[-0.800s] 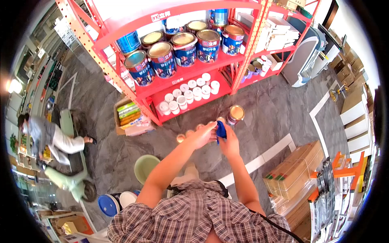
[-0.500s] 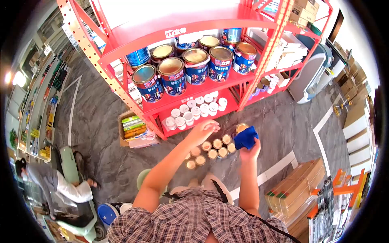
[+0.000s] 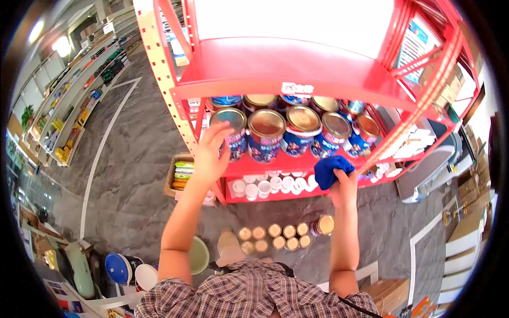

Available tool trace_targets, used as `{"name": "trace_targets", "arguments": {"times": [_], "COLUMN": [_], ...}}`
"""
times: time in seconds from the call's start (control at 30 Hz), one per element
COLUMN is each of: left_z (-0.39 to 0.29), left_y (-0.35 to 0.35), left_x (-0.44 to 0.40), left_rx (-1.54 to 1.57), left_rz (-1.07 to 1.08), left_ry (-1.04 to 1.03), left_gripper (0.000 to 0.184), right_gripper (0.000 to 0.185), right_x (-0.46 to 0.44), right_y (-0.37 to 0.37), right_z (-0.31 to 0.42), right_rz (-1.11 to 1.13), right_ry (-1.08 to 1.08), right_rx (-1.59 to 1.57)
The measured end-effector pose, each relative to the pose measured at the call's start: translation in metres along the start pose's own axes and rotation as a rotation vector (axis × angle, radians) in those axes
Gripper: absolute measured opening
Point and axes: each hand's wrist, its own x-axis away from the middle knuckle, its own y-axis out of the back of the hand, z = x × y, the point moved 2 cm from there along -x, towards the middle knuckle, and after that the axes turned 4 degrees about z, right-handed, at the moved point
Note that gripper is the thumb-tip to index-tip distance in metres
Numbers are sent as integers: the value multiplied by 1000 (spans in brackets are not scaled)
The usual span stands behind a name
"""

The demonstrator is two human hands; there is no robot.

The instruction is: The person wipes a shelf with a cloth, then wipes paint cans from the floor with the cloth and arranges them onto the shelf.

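My left hand (image 3: 208, 158) is raised with its fingers apart, in front of the leftmost front paint can (image 3: 237, 143) on the red shelf. Its fingertips overlap that can in view; whether they touch it I cannot tell. In my right hand (image 3: 345, 186) a bunched blue cloth (image 3: 328, 172) is gripped, held in front of the shelf's right part. Several blue paint cans with metal lids stand close together here, among them a brown-lidded can (image 3: 266, 132) and a can with a pale lid (image 3: 302, 130).
White-lidded tubs (image 3: 264, 188) line the lower shelf. Small cans (image 3: 289, 231) and one larger can (image 3: 325, 225) stand on the floor by my feet. A green bucket (image 3: 198, 255) and blue-lidded bucket (image 3: 117, 268) are at left. A perforated upright (image 3: 165, 79) bounds the rack.
The view has shifted toward the shelf. My left hand has moved from above the floor cans to the leftmost shelf can. My right hand has carried the cloth up, and it is more bunched.
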Motion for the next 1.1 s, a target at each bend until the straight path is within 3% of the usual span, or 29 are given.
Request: {"name": "trace_targets", "arguments": {"times": [0.1,0.2,0.3,0.33,0.5,0.53,0.6,0.7,0.83,0.9,0.93,0.97,1.07,1.1], "left_z": [39,77,101,107,130,134,140,155,159,160,160,161,161,163], "left_y": [40,63,67,72,82,84,79,62,56,55,56,54,52,52], "left_x": [-37,-72,-98,-103,-120,-124,-127,-132,-132,-130,-131,-132,-133,-133], "left_rx": [-311,-422,-519,-566,-676,-671,-678,-708,-790,-835,-872,-873,-871,-867], "left_rz": [-127,-165,-157,-192,-332,-361,-330,-390,-388,-333,-316,-312,-404,-403], "left_ry": [-153,-174,-189,-212,-174,-152,-111,-155,-129,-111,-115,-109,-106,-104], "left_gripper": [35,35,35,37,42,43,46,49,49,45,44,44,43,43], "right_gripper": [31,35,33,35,21,21,23,24,23,37,46,46,54,54], "right_x": [-54,-110,-173,-187,-293,-312,-344,-401,-429,-444,-447,-448,-423,-431], "right_y": [-89,-184,-271,-303,-394,-407,-432,-461,-477,-480,-478,-479,-488,-491], "right_z": [15,20,14,15,-26,-33,-49,-83,-124,-152,-159,-164,-138,-154], "right_rz": [155,341,391,377,480,475,450,479,575,811,907,915,814,814], "right_ry": [200,521,541,669,857,865,1125,1268,1165,839,657,653,195,191], "right_rx": [154,450,873,1167,1714,1712,1886,1781,1817,1684,1822,1821,1628,1631]}}
